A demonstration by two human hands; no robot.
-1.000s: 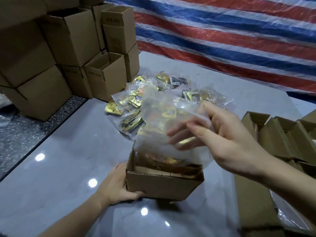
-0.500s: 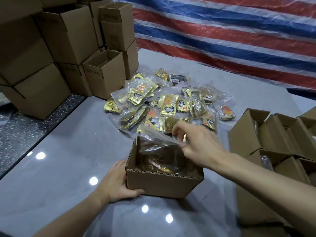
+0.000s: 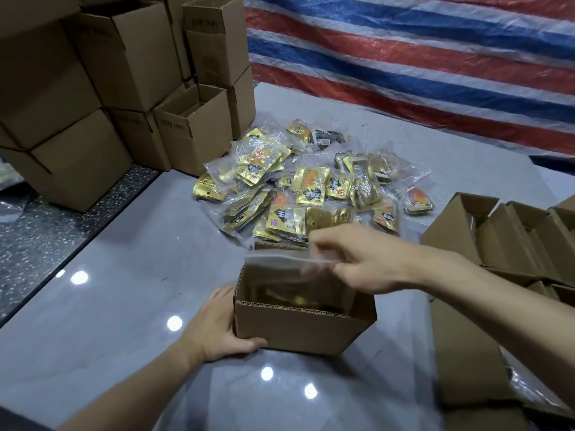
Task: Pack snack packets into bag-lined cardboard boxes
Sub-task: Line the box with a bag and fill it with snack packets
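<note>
A small open cardboard box point(image 3: 298, 331) stands on the glossy grey table in front of me. A clear plastic bag point(image 3: 280, 262) lines it, with gold snack packets dimly visible inside. My left hand point(image 3: 217, 325) grips the box's near left corner. My right hand point(image 3: 357, 262) pinches the bag's top edge over the far right side of the box. A heap of gold snack packets point(image 3: 305, 188), many inside clear bags, lies just behind the box.
Stacked cardboard boxes point(image 3: 102, 88) fill the back left, some open at the top. More open boxes point(image 3: 513, 231) stand in a row at the right, with flat cardboard point(image 3: 466, 353) below them. A striped tarpaulin point(image 3: 420, 66) hangs behind the table point(image 3: 109, 306).
The bag stood tall above the box a second ago. My right hand has pushed it down into the box and now holds its top edge low. My left hand stayed on the box.
</note>
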